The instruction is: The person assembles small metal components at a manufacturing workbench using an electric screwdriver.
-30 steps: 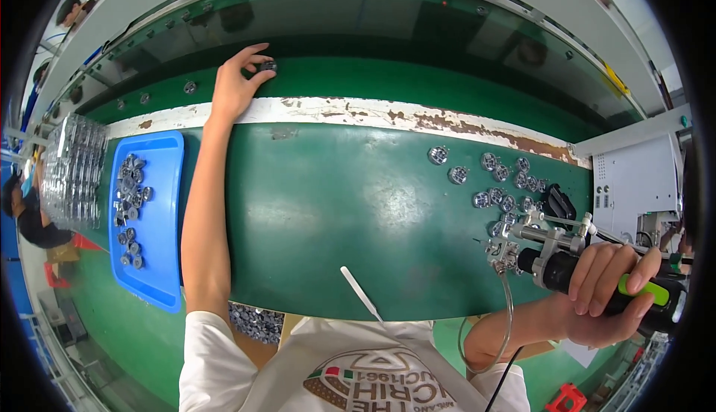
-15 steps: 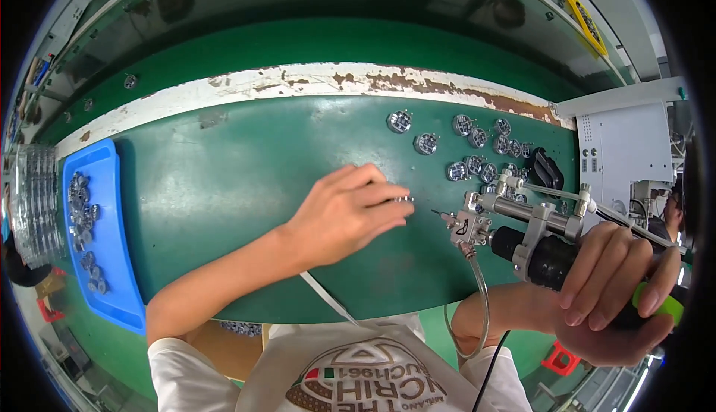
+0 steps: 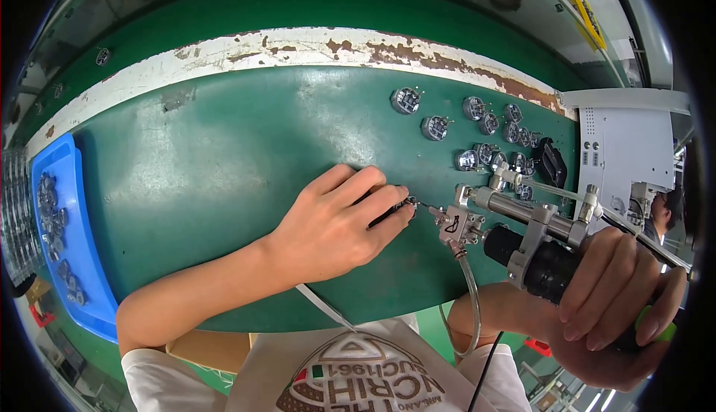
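The person's left hand (image 3: pixel 328 225) pinches a small round part (image 3: pixel 410 202) at its fingertips, much of it hidden from me by the fingers. Just right of those fingertips is the thin tip of a black handheld tool (image 3: pixel 548 270) with metal fittings; I can't tell whether it touches the part. The right hand (image 3: pixel 619 307) has its fingers wrapped around the tool's body, with a clear hose (image 3: pixel 473 293) hanging left of them. Beyond the left fingers, grey discs (image 3: pixel 406 100) lie on the green bench (image 3: pixel 239 151); well left of them sits a blue tray (image 3: pixel 86 248).
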Demonstrator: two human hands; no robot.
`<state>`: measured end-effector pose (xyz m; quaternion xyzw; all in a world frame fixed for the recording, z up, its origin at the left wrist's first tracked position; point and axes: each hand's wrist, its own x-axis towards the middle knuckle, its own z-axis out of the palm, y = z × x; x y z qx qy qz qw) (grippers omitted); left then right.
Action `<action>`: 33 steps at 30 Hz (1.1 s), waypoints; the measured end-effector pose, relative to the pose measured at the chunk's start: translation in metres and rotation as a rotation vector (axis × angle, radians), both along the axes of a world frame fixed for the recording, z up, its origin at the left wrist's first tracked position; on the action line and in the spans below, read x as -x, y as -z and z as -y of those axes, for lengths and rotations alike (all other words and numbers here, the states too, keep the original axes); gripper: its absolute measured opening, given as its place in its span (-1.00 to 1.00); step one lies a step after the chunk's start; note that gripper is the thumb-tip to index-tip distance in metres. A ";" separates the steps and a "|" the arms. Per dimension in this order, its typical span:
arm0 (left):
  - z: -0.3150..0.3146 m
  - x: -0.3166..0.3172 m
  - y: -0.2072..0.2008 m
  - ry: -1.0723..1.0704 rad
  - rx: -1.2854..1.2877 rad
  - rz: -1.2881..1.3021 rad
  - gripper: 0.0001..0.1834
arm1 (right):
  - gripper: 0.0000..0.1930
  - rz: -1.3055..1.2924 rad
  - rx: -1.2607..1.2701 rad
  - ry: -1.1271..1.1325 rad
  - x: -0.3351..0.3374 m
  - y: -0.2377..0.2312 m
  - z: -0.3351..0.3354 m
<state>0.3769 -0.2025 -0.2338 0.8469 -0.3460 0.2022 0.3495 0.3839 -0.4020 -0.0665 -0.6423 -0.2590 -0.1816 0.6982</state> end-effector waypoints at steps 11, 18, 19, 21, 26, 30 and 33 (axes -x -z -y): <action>0.000 0.000 -0.002 -0.010 0.007 -0.007 -0.75 | -0.78 -0.278 0.185 0.081 0.016 -0.008 0.023; 0.001 -0.001 0.000 -0.005 0.026 -0.016 -0.77 | -0.71 0.017 -0.055 0.020 -0.013 0.010 -0.028; 0.000 0.000 0.000 -0.004 0.021 -0.018 -0.78 | -0.71 0.015 -0.056 0.018 -0.012 0.009 -0.029; -0.001 -0.002 -0.002 -0.004 0.025 -0.030 -0.78 | -0.72 -0.033 0.023 0.135 -0.008 0.006 -0.030; -0.005 -0.005 -0.001 0.016 0.026 -0.041 -0.82 | -0.73 0.022 -0.059 -0.133 -0.014 -0.003 -0.010; -0.007 -0.005 -0.006 0.040 0.000 -0.126 -0.71 | -0.69 0.058 -0.025 -0.269 0.002 -0.024 0.006; -0.004 -0.008 -0.009 0.023 0.015 -0.212 -0.61 | -0.59 0.064 -0.022 -0.250 0.002 -0.014 0.003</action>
